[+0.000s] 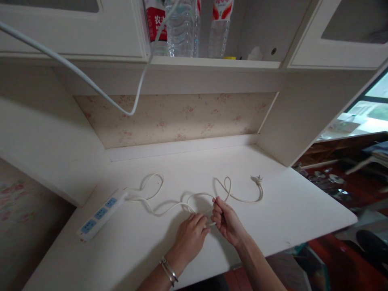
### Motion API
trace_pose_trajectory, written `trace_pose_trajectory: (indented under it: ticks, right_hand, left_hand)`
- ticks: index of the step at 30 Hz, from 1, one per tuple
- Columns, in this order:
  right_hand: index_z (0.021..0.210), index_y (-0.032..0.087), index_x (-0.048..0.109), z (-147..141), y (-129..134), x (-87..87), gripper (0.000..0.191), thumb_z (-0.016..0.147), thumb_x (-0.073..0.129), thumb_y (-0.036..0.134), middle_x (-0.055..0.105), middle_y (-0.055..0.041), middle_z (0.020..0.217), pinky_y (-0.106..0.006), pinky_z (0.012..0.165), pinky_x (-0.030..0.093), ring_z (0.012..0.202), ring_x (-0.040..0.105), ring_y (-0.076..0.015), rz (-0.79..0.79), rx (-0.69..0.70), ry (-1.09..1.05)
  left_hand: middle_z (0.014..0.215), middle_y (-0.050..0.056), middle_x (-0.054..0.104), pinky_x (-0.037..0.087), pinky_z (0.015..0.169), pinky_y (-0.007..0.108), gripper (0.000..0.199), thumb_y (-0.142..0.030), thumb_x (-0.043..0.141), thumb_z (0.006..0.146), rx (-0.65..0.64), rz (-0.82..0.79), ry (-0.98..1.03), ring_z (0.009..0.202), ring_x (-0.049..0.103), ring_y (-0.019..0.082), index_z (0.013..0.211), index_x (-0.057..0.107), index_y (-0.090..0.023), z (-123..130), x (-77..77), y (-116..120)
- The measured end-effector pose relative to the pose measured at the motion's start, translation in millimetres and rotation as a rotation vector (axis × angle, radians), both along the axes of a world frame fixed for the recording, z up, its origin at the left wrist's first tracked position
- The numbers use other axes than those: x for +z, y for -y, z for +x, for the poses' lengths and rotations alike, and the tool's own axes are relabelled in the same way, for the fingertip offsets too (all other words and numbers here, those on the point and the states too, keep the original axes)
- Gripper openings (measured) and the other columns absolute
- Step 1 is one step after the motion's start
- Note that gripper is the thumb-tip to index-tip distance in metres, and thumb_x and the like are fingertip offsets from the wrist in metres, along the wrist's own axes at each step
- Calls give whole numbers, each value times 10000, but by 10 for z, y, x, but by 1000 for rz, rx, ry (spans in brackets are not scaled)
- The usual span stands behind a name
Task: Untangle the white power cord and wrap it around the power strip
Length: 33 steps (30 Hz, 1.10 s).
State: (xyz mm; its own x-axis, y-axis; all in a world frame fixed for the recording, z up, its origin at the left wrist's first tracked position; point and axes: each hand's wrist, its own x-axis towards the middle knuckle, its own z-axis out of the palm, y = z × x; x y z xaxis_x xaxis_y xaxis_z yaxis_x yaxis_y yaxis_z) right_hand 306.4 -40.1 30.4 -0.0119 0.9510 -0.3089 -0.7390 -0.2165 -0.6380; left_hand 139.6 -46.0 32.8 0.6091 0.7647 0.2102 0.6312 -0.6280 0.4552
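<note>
A white power strip point(101, 214) with blue socket panels lies at the left of the white desktop. Its white power cord point(169, 209) runs in loose loops across the middle to a plug point(258, 178) on the right. My left hand point(191, 232), with silver bangles on its wrist, is closed around the cord near the front edge. Just right of it, my right hand point(226, 220) grips another stretch of the same cord, thumb pressed on the fingers. A short length of cord passes between both hands. The parts inside my palms are hidden.
Overhead, a shelf point(212, 62) holds several plastic bottles point(182, 30). A thick white cable point(91, 81) hangs down in front of the cabinet. Side panels point(291, 109) flank the desk. To the right, the desk edge drops to a cluttered reddish floor point(342, 258).
</note>
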Motion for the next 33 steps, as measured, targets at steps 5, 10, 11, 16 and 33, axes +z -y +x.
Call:
trace_pose_trajectory:
  ticks: [5,10,11,16,33]
  right_hand:
    - [860,157,590,37,20,11,254,818,662,397,235,84,590,-181,429,270,473,180,-53,-7,76,28]
    - [856,159,598,104,44,5,267,799,673,409,277,76,596,-189,446,290,478,217,-58,-7,65,98]
    - [857,158,598,85,53,3,270,796,676,410,276,76,595,-190,449,292,479,223,-58,-6,65,95]
    - [869,165,585,-54,90,-29,305,802,662,452,268,84,584,-192,456,296,471,239,-56,39,51,127]
    - [863,182,623,214,-146,-53,471,865,428,611,545,-19,640,-251,496,352,553,470,-150,142,-233,1168]
  left_hand:
    - [925,55,642,499,766,357,199,-108,467,882,22,41,-77,906,595,231,942,621,-219,20,-56,1]
    - [1221,71,564,504,853,321,288,-169,428,918,28,-81,117,1009,602,190,1135,597,-254,-10,-59,-43]
    - [1242,73,557,495,879,329,291,-187,416,927,56,-99,142,1044,593,194,1151,591,-251,5,-66,-59]
    - [1030,61,662,488,823,337,216,-191,507,868,140,-215,155,955,623,220,1033,642,-224,85,-130,-135]
    - [835,22,483,368,687,240,433,-486,636,793,-57,-713,597,766,454,133,600,415,-167,-606,86,-73]
